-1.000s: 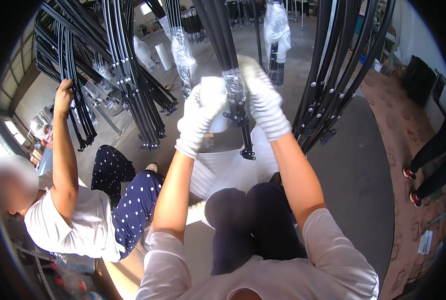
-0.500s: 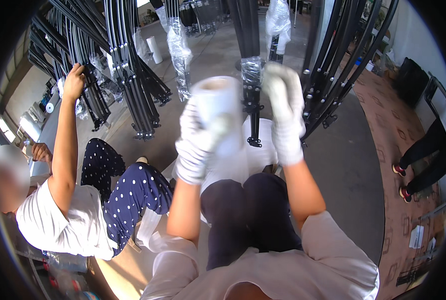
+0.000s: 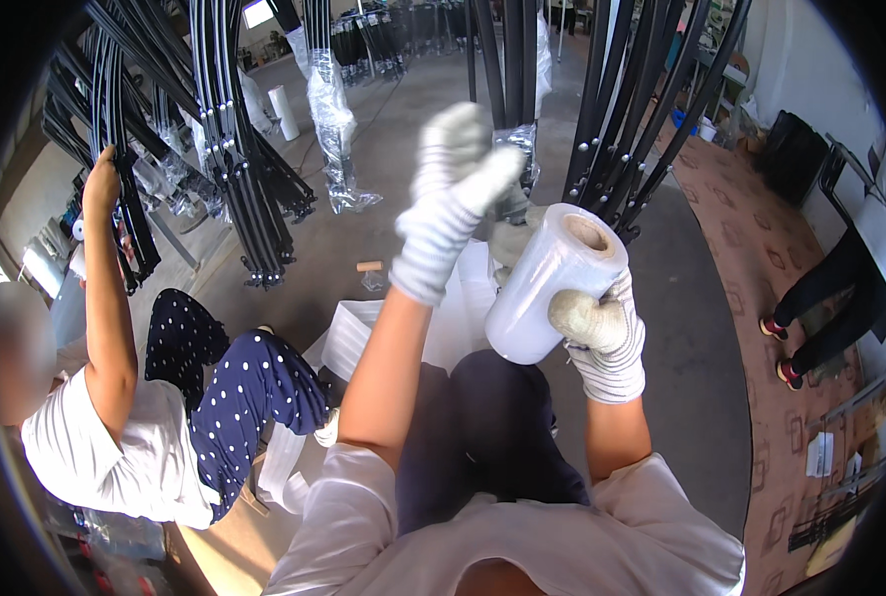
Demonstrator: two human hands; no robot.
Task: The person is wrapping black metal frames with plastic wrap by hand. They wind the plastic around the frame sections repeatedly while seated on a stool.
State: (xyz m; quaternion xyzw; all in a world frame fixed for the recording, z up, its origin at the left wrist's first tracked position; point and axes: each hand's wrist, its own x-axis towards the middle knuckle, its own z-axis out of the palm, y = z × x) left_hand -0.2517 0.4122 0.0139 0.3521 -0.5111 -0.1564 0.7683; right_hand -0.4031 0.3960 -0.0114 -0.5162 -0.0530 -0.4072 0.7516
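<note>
My right hand (image 3: 607, 343), in a striped white knitted glove, holds a roll of clear stretch film (image 3: 552, 283) tilted in front of me. Its thumb presses the near side of the roll, and gloved fingers show past the far side. Raised at centre is my left hand (image 3: 453, 199), gloved too and slightly blurred, its thumb apart from the fingers and nothing seen in it. Just beyond that hand hangs a bundle of black metal tubes (image 3: 507, 74), with clear film (image 3: 515, 149) around its lower part. The bundle's bottom end is hidden behind my hands and the roll.
Bundles of black tubes (image 3: 249, 199) hang at left, and more tubes (image 3: 627, 109) at right. A film-wrapped bundle (image 3: 333, 129) stands beyond. A co-worker (image 3: 115, 427) sits at my left, one arm raised to the tubes. White foam sheet (image 3: 353, 333) lies by my knees.
The film roll has passed from my left hand to my right and moved rightward. My left hand is now raised beside the bundle, empty; my right hand has come down around the roll.
</note>
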